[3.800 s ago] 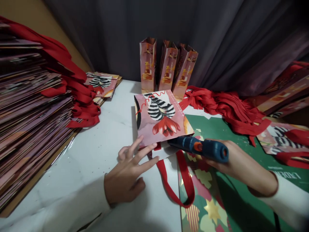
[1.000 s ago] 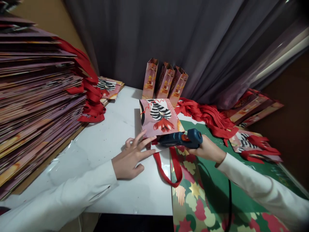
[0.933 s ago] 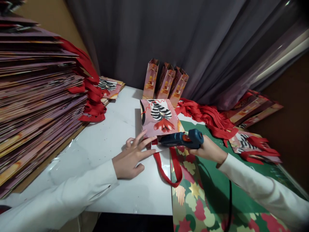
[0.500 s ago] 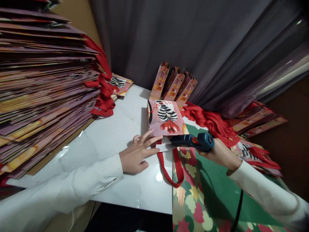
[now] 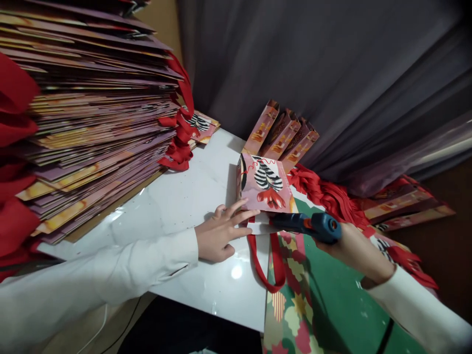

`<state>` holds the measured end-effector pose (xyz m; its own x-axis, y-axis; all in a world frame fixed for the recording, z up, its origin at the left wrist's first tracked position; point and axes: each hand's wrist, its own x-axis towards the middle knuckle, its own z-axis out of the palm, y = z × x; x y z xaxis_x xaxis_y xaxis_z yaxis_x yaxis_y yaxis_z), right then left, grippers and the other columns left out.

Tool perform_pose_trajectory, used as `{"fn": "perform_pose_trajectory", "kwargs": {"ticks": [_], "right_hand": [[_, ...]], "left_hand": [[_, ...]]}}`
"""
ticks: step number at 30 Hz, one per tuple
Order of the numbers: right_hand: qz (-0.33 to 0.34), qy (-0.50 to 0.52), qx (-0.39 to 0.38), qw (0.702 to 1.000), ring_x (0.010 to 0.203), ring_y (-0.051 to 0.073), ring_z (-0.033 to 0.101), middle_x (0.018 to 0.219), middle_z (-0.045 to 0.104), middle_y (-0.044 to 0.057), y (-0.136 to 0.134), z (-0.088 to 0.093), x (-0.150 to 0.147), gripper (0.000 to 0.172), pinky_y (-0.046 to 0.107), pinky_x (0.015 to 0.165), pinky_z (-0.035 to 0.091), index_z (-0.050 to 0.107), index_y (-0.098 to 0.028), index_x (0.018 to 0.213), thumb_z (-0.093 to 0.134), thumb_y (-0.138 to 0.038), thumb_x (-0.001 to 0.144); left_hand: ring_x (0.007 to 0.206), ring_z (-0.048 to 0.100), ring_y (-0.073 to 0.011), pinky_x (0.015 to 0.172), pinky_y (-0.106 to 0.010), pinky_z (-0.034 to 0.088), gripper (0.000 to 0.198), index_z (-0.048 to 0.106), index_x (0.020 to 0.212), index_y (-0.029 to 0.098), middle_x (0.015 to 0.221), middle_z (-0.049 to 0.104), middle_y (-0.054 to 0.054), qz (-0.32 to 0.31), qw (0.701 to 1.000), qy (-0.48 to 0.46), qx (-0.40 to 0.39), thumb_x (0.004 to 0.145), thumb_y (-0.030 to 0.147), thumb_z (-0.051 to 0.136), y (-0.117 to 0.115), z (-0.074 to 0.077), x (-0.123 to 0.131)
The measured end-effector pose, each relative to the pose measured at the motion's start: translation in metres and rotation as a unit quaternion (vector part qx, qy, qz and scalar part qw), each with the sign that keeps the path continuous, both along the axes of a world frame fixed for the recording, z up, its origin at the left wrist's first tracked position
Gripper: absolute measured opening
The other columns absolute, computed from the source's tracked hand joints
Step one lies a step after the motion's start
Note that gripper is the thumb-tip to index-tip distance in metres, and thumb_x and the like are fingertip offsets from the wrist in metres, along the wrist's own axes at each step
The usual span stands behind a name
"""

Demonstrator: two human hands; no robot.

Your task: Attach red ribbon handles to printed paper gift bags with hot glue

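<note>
A pink gift bag [image 5: 263, 184] with a zebra-striped print lies on the white table, its mouth towards me. My left hand [image 5: 219, 231] rests at the bag's near left edge, fingers spread over the edge and the white flap [image 5: 261, 227]. A red ribbon handle [image 5: 279, 280] loops from the flap towards me. My right hand [image 5: 350, 248] is closed round a dark blue glue gun [image 5: 320, 226], whose nozzle points left at the flap, close over it. Whether the tip touches the flap is hard to see.
Tall stacks of flat bags [image 5: 106, 128] with red ribbons fill the left. Upright folded bags [image 5: 280, 135] stand behind, by a grey curtain [image 5: 295, 59]. Red ribbons [image 5: 328, 191] and more bags [image 5: 401, 206] lie right, beyond a green surface [image 5: 342, 295].
The view has shifted left, so things appear further right. My right hand and the glue gun have moved slightly to the right relative to the bag. My left hand stays at the bag's edge.
</note>
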<state>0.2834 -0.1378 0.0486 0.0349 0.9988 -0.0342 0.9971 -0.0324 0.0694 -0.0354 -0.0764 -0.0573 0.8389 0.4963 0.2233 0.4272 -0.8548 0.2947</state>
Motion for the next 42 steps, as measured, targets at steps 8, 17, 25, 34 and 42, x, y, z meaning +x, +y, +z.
{"fn": "perform_pose_trajectory", "kwargs": {"ticks": [8, 17, 25, 34, 42], "right_hand": [[-0.019, -0.093, -0.051, 0.994, 0.056, 0.024, 0.064, 0.06, 0.063, 0.007, -0.002, 0.01, -0.018, 0.013, 0.028, 0.05, 0.031, 0.055, -0.021, 0.065, 0.061, -0.028, 0.074], [-0.018, -0.18, -0.062, 0.982, 0.057, 0.024, 0.063, 0.06, 0.062, 0.007, -0.004, 0.019, -0.054, 0.008, 0.03, 0.051, 0.025, 0.059, -0.021, 0.072, 0.054, -0.021, 0.078], [-0.008, -0.216, -0.07, 0.974, 0.057, 0.024, 0.063, 0.058, 0.061, 0.007, -0.005, 0.024, -0.077, 0.013, 0.031, 0.049, 0.021, 0.061, -0.02, 0.071, 0.052, -0.018, 0.08], [-0.036, 0.147, -0.014, 0.988, 0.067, 0.026, 0.065, 0.068, 0.067, 0.004, -0.019, -0.005, -0.01, 0.017, 0.031, 0.055, 0.045, 0.065, -0.019, 0.079, 0.064, -0.034, 0.071], [-0.207, 0.506, -0.075, 0.834, 0.069, 0.023, 0.067, 0.08, 0.073, 0.009, -0.048, -0.025, -0.007, 0.043, 0.032, 0.059, 0.053, 0.071, -0.016, 0.086, 0.077, -0.052, 0.064]], "left_hand": [[0.142, 0.011, -0.0413, 0.09, -0.051, 0.033, 0.067, 0.059, 0.122, 0.028, 0.157, 0.025, -0.002, 0.004, 1.0, -0.025, 0.006, 0.057, 0.016, 0.052, 0.0, -0.005, 0.001], [0.143, 0.008, -0.0403, 0.091, -0.051, 0.033, 0.069, 0.058, 0.124, 0.027, 0.158, 0.023, -0.001, 0.007, 1.0, -0.025, 0.015, 0.057, 0.017, 0.052, -0.001, -0.006, 0.001], [0.144, 0.009, -0.0388, 0.091, -0.053, 0.034, 0.067, 0.058, 0.123, 0.025, 0.159, 0.021, -0.002, 0.001, 1.0, -0.01, 0.022, 0.057, 0.016, 0.052, -0.002, -0.003, 0.001], [0.144, 0.01, -0.0397, 0.091, -0.051, 0.034, 0.069, 0.058, 0.123, 0.027, 0.159, 0.023, -0.002, -0.007, 0.999, -0.027, 0.017, 0.056, 0.014, 0.051, -0.001, -0.004, 0.0], [0.142, 0.015, -0.04, 0.093, -0.052, 0.033, 0.071, 0.054, 0.128, 0.029, 0.158, 0.024, -0.003, 0.0, 0.999, -0.027, 0.028, 0.059, 0.011, 0.05, 0.0, -0.005, 0.0]]}}
